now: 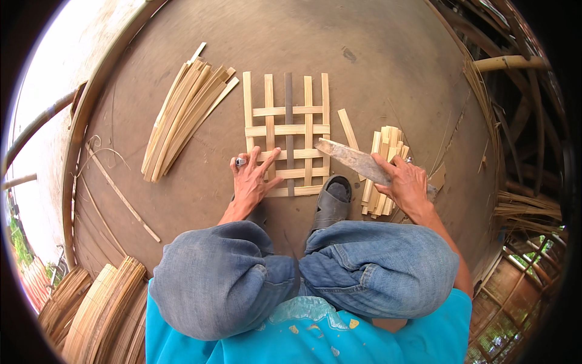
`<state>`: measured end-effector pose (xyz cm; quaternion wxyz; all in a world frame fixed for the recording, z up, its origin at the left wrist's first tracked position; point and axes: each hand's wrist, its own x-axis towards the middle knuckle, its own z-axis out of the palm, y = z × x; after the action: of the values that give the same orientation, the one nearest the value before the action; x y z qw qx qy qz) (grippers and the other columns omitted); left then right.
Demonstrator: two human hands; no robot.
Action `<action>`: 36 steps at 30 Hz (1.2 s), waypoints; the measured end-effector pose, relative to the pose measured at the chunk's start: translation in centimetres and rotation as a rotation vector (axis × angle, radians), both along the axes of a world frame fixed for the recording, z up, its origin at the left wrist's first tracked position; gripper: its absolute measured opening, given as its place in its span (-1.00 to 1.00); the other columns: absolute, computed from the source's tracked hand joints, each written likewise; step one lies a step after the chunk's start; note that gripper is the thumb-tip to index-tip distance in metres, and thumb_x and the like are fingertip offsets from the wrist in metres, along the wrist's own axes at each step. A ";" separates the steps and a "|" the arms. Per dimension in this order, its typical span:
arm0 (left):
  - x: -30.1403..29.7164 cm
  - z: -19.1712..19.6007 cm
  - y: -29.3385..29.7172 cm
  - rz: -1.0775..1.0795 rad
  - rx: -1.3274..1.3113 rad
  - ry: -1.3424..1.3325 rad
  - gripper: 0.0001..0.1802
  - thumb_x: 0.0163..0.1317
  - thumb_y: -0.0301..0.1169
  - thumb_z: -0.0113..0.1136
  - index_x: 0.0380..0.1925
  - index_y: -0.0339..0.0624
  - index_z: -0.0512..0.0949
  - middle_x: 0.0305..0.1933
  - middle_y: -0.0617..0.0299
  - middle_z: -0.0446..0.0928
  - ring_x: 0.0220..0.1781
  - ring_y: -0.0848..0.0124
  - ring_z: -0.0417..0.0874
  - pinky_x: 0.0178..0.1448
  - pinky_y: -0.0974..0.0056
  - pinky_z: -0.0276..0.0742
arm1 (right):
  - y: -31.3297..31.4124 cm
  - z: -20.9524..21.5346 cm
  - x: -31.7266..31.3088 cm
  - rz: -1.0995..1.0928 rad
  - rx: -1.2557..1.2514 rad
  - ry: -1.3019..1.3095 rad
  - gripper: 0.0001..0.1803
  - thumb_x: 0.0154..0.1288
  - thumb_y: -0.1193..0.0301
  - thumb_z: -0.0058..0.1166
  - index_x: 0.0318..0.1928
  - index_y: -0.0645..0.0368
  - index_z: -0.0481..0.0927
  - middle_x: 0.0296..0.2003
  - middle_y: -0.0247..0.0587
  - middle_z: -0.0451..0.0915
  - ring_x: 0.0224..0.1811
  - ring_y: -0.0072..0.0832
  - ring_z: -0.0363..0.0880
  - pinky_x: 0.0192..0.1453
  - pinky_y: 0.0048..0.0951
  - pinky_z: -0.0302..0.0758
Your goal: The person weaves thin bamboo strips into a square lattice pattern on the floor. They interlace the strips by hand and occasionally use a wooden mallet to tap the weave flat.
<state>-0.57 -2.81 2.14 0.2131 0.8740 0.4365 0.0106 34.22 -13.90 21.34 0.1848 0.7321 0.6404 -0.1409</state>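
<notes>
On the floor in front of me lies an open woven lattice of pale bamboo strips (287, 130), with one dark grey strip (289, 91) running up its middle. My left hand (250, 182) rests on its lower left part, fingers spread over the strips, a ring on one finger. My right hand (407, 185) is closed round a flat, worn blade-like tool (351, 159). The tool's far end points left and lies over or close to the lattice's right edge; whether it touches is unclear. My right sandal (333, 203) stands at the lattice's lower right corner.
A bundle of long bamboo strips (188, 115) lies at the left, a bundle of shorter strips (385, 170) near my right hand. One loose strip (348, 128) lies between lattice and short bundle. More bundled strips (100, 309) are at lower left. Bamboo poles (509, 63) stand at the right.
</notes>
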 end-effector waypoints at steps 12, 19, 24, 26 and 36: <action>-1.9 0.5 1.8 0.143 0.147 -0.391 -0.39 0.40 -0.33 0.39 0.45 0.01 0.54 0.37 0.21 0.64 0.34 0.13 0.54 0.54 0.02 0.27 | 4.6 -8.6 3.0 -0.653 0.455 0.199 -0.18 0.30 -0.04 0.40 0.46 0.04 0.46 0.21 0.04 0.68 0.23 0.02 0.68 0.23 0.06 0.62; -0.2 1.2 5.7 0.009 0.104 -0.348 -0.43 0.50 -0.54 0.12 0.49 -0.11 0.47 0.53 0.14 0.51 0.64 0.07 0.36 0.72 -0.05 0.21 | 9.0 -16.7 6.4 -0.663 0.540 0.099 -0.19 0.31 -0.07 0.40 0.40 0.09 0.46 0.23 0.07 0.63 0.28 0.04 0.63 0.21 0.11 0.61; -0.4 0.1 6.8 0.033 0.104 -0.263 -0.45 0.57 -0.50 0.05 0.54 -0.13 0.41 0.62 0.09 0.40 0.72 0.09 0.25 0.78 -0.04 0.04 | 9.9 -18.1 6.2 -0.710 0.532 0.146 -0.18 0.30 -0.07 0.40 0.41 0.12 0.48 0.29 0.00 0.53 0.28 0.03 0.61 0.23 0.07 0.61; -0.9 -0.9 7.0 0.105 0.130 -0.297 -0.45 0.58 -0.48 0.05 0.54 -0.13 0.41 0.61 0.08 0.41 0.72 0.09 0.25 0.79 -0.04 0.04 | 9.5 -18.8 6.9 -0.684 0.557 0.147 -0.17 0.30 -0.07 0.42 0.42 0.13 0.49 0.30 -0.02 0.51 0.27 0.03 0.61 0.23 0.07 0.61; 0.4 1.1 8.5 0.621 -0.289 -0.510 -0.65 0.45 -0.23 0.40 0.09 -0.22 0.78 -0.10 0.11 0.82 -0.13 0.37 0.76 0.08 0.22 0.67 | 8.7 -16.9 2.1 -0.296 0.867 0.213 -0.53 0.42 0.24 0.38 0.26 0.09 0.66 0.14 -0.09 0.62 0.08 -0.14 0.68 0.10 -0.11 0.68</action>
<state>-0.18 5.67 3.23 0.4212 0.6316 0.6094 0.2288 36.36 -5.20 4.46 -0.2269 0.8067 0.5442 0.0405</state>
